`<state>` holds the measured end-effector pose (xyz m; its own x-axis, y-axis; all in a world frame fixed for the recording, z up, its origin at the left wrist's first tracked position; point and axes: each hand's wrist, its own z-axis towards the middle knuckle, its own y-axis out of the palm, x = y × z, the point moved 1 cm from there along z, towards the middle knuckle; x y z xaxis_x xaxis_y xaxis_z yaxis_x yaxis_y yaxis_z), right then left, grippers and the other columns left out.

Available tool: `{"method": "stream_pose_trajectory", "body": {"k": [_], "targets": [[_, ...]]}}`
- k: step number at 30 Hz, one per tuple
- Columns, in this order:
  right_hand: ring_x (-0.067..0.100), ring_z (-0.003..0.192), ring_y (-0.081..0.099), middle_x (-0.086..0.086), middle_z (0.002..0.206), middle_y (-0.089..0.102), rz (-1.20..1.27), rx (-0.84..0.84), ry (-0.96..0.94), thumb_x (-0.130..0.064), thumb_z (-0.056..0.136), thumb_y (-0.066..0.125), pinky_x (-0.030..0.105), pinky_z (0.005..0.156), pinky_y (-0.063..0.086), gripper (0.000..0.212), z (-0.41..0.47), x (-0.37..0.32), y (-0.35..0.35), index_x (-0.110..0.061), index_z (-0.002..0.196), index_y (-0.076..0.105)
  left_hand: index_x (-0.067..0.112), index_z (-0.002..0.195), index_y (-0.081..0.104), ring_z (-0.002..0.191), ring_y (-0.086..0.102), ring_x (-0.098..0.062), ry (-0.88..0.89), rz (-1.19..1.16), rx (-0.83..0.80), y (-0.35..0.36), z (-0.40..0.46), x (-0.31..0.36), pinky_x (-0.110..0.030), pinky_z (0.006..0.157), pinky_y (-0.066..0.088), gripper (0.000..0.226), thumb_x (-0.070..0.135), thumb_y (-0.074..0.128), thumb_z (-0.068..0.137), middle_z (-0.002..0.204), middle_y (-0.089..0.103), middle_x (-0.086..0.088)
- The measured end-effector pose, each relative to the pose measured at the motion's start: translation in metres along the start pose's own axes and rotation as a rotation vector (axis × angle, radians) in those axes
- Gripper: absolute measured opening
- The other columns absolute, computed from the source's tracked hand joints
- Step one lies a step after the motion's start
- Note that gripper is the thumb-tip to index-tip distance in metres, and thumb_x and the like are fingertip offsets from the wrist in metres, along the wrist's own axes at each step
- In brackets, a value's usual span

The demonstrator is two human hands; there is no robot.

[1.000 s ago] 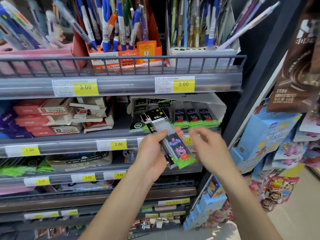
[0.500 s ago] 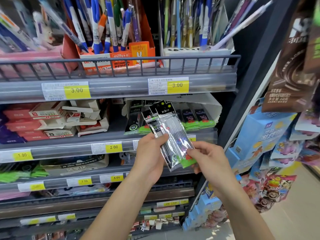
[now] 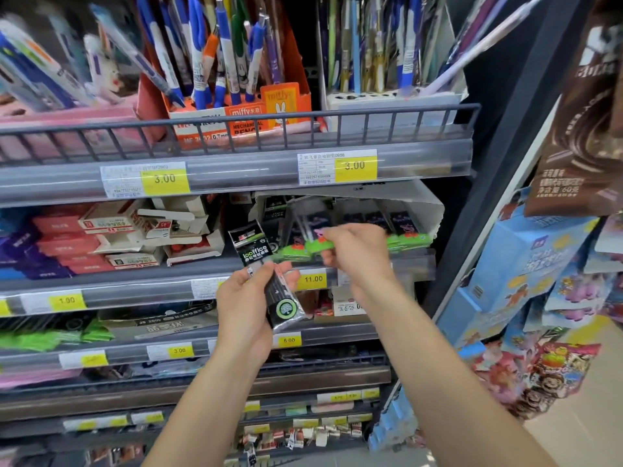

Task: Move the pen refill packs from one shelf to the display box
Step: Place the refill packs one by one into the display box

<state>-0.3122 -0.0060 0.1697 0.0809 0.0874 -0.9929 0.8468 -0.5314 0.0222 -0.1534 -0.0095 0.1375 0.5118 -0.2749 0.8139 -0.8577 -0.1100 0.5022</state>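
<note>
My left hand grips black refill packs with a green round logo, held upright in front of the second shelf. Up at the white display box on that shelf, my right hand pinches a clear refill pack with a green bottom and holds it among the row of like packs standing in the box. The pack in my right hand is blurred.
Pen holders stand on the railed top shelf. Red and white boxes fill the second shelf's left side. Snack bags hang on a rack at the right. Lower shelves carry price tags.
My right hand took the green-bottomed pack from the bundle in my left hand and lifted it up to the display box. My left hand stayed low, keeping the black packs.
</note>
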Motion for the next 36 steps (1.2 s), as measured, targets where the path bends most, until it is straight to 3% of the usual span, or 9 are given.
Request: {"method": "stream_pose_trajectory", "body": {"k": [3,9,16,18,22,25,28,32,36], "targets": [[0.023,0.057,0.069,-0.004,0.047,0.063,-0.082,-0.011,0.010,-0.012,0.084,0.066,0.054,0.080,0.061,0.014,0.011,-0.001,0.043,-0.004,0.073,0.066,0.000,0.121,0.063,0.084,0.082,-0.027,0.031,0.056,0.047,-0.016,0.001,0.007,-0.031,0.061,0.063,0.019,0.009,0.062,0.105,0.098,0.082,-0.015],[0.032,0.078,0.071,0.009,0.068,0.072,-0.583,-0.007,-0.170,-0.030,0.081,0.065,0.033,0.073,0.056,0.024,0.015,0.000,0.075,-0.009,0.071,0.070,0.004,0.114,0.069,0.082,0.082,-0.024,0.051,0.100,0.097,-0.043,0.001,0.021,-0.031,0.059,0.063,0.015,0.014,0.065,0.103,0.099,0.083,-0.014],[0.038,0.092,0.066,0.015,0.083,0.066,-1.020,-0.064,-0.376,-0.040,0.093,0.060,0.033,0.067,0.036,0.040,0.014,-0.003,0.078,-0.011,0.069,0.047,0.005,0.104,0.072,0.064,0.077,-0.018,0.056,0.150,0.110,-0.050,-0.007,0.031,-0.027,0.053,0.059,0.014,0.018,0.070,0.101,0.084,0.081,-0.017],[0.036,0.088,0.064,0.008,0.073,0.059,-1.002,-0.076,-0.454,-0.042,0.096,0.057,0.034,0.066,0.037,0.039,0.005,-0.004,0.069,-0.012,0.072,0.057,0.005,0.106,0.072,0.061,0.075,-0.020,0.045,0.154,0.094,-0.047,-0.009,0.032,-0.030,0.055,0.062,0.014,0.018,0.069,0.101,0.081,0.079,-0.017],[0.017,0.069,0.065,-0.006,0.079,0.061,-0.557,-0.271,-0.405,-0.049,0.097,0.057,0.030,0.067,0.044,0.036,-0.039,0.005,0.035,-0.027,0.123,0.068,0.000,0.099,0.070,0.067,0.072,-0.026,-0.005,0.100,0.054,-0.033,-0.011,0.033,-0.034,0.057,0.062,0.019,0.012,0.055,0.103,0.080,0.076,-0.019],[0.013,0.054,0.068,-0.003,0.072,0.064,-0.370,-0.457,-0.254,-0.045,0.095,0.063,0.026,0.052,0.047,0.025,-0.069,0.018,0.014,-0.045,0.121,0.063,0.007,0.083,0.074,0.075,0.061,-0.025,0.048,0.200,-0.027,-0.016,-0.008,0.027,-0.029,0.060,0.053,0.024,0.010,0.057,0.100,0.078,0.067,-0.011],[0.012,0.048,0.064,-0.003,0.062,0.066,-0.291,-0.329,-0.280,-0.018,0.096,0.065,0.024,0.050,0.050,0.033,-0.065,0.018,0.002,-0.041,0.120,0.061,0.006,0.095,0.079,0.093,0.072,-0.023,0.119,0.337,-0.097,0.003,-0.001,0.021,-0.030,0.084,0.058,0.018,0.013,0.064,0.101,0.096,0.079,-0.006],[0.009,0.049,0.063,-0.003,0.053,0.065,-0.343,-0.089,-0.274,-0.011,0.096,0.062,0.036,0.066,0.058,0.031,-0.026,0.004,-0.010,-0.019,0.126,0.066,0.013,0.123,0.074,0.089,0.072,-0.010,0.522,0.799,-0.004,0.014,0.015,0.024,-0.032,0.083,0.058,0.025,0.024,0.067,0.102,0.100,0.077,0.003],[-0.001,0.051,0.063,-0.007,0.049,0.066,-0.521,-0.049,-0.273,-0.018,0.095,0.062,0.029,0.070,0.052,0.014,0.008,-0.010,-0.001,-0.020,0.104,0.072,0.003,0.131,0.069,0.111,0.059,-0.030,0.955,1.337,-0.070,0.003,0.033,0.027,-0.033,0.099,0.043,0.032,0.011,0.065,0.099,0.115,0.067,-0.012]]}}
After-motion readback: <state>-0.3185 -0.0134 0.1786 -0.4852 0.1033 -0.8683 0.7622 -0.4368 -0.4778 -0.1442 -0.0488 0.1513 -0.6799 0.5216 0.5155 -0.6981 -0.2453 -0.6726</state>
